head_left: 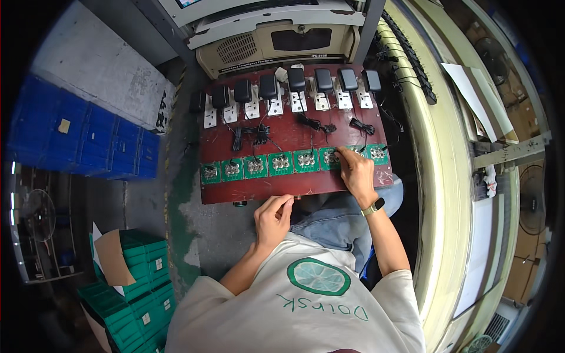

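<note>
A row of green circuit boards (255,167) with round silvery parts runs along the near side of a dark red panel (282,138). My right hand (357,172) reaches over the right part of this row, and its closed fingertips touch the area of one board (325,159). What those fingers hold, if anything, is hidden. At the panel's front edge is my left hand (273,220), its fingers pressed together; I cannot make out anything in them. Black power adapters (268,86) sit in a row of sockets along the far side, with bundled black cables (262,135) lying between.
Behind the panel stands a beige computer case (282,44). Blue bins (76,132) line the left, with green crates (132,294) stacked nearer. A long pale yellow conveyor-like frame (426,194) runs close along the right, a black cable bundle (409,56) on it.
</note>
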